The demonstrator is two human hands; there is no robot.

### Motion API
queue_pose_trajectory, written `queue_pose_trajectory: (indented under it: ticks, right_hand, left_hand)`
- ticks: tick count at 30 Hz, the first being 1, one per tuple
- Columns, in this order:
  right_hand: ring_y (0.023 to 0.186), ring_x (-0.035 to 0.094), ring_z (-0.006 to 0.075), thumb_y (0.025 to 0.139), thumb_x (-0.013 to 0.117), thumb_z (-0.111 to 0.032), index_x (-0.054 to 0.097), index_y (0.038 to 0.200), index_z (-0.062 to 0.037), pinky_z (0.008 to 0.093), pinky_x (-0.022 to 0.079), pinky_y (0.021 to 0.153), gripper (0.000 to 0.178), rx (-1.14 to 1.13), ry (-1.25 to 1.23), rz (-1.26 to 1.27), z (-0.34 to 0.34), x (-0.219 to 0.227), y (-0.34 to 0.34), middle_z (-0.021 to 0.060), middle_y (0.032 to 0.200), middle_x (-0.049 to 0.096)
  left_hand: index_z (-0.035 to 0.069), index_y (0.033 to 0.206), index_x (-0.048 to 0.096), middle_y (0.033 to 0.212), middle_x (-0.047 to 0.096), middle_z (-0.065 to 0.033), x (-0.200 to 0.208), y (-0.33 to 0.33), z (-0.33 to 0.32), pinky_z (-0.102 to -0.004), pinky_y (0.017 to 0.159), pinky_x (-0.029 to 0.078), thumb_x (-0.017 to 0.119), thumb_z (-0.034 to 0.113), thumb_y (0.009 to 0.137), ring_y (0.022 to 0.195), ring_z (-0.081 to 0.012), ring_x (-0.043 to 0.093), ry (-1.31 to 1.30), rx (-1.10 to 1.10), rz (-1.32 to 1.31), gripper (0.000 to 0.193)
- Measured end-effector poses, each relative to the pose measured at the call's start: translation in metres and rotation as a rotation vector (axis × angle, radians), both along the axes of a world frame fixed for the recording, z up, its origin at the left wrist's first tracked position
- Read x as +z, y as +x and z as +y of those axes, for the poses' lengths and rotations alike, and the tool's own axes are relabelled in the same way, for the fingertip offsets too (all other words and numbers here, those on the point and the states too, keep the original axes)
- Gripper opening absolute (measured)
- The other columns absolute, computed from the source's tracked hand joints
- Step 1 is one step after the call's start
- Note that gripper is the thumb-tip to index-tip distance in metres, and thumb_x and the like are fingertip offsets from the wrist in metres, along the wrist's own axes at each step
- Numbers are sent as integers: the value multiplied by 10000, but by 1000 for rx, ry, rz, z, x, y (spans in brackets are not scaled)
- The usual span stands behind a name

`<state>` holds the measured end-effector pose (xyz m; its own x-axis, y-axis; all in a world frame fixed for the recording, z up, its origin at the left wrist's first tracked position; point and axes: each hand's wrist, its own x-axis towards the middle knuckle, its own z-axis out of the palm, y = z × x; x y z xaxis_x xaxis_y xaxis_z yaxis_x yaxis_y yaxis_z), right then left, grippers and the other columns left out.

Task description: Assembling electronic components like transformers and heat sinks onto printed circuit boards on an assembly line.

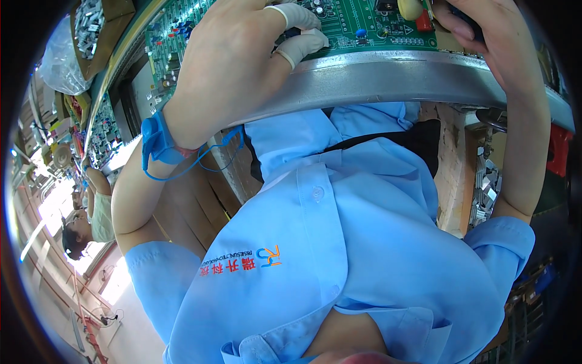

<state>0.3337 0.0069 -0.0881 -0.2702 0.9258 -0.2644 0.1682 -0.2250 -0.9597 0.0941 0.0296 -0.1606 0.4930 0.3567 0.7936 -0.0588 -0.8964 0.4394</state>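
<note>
My left hand (242, 51) reaches over the near edge of a green circuit board (397, 42). White finger cots (301, 47) cover its thumb and a finger. Those fingertips are drawn together close above the board, around something dark and mostly hidden. A blue wrist strap (159, 138) with a coiled cord circles the left wrist. At the board's right end my right hand (491, 30) curls around a dark object (474, 27), whose kind is hidden by the fingers. Beside it are a yellow rounded thing (410, 9) and a red block (424, 23). A blue component (361, 33) stands on the board.
A curved metal rail (388, 79) runs along the near side of the bench. More populated boards (163, 51) lie to the left. A box of metal parts (90, 27) and a clear plastic bag (63, 60) are beyond. Metal pieces (486, 185) sit low at right. Another person (91, 221) works far left.
</note>
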Motion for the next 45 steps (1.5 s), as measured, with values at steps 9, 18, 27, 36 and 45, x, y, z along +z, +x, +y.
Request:
queue_pose_trajectory:
  ticks: [9,18,27,36,45]
  right_hand:
    - [451,342,14,998,553,-315,597,1073,-11,182,248,397,316,1,-15,11,1,-5,1,27,660,574]
    - [426,362,9,970,600,-329,625,1002,-18,168,252,386,313,-56,-119,73,-1,-9,-12,18,600,576]
    - [506,282,-32,958,591,-225,608,1242,-70,151,191,442,324,288,183,77,20,-20,2,-85,780,552]
    - [593,396,-2,892,650,-102,673,1144,-38,179,300,525,261,487,482,-147,24,9,-104,-49,862,657]
    - [741,633,306,803,697,-135,656,966,-64,421,501,638,183,756,1105,-365,21,-6,-218,104,837,627]
  left_hand:
    - [60,856,695,884,575,-77,17,7,-11,-372,693,458,763,144,750,788,-265,580,98,122,4,151]
    - [115,896,684,862,543,-48,31,0,-16,-340,677,403,724,212,757,737,-217,551,487,305,268,174]
    - [43,1024,644,869,559,-69,103,-17,-36,-302,727,437,684,177,859,764,-182,555,-513,504,785,216]
    - [-53,1182,487,1156,600,-179,123,-135,-48,-298,834,563,431,80,1012,970,-202,660,-1263,479,73,223]
    - [-10,917,667,806,674,-72,128,-225,-85,-184,549,477,565,341,990,656,-88,618,-1348,795,264,372]
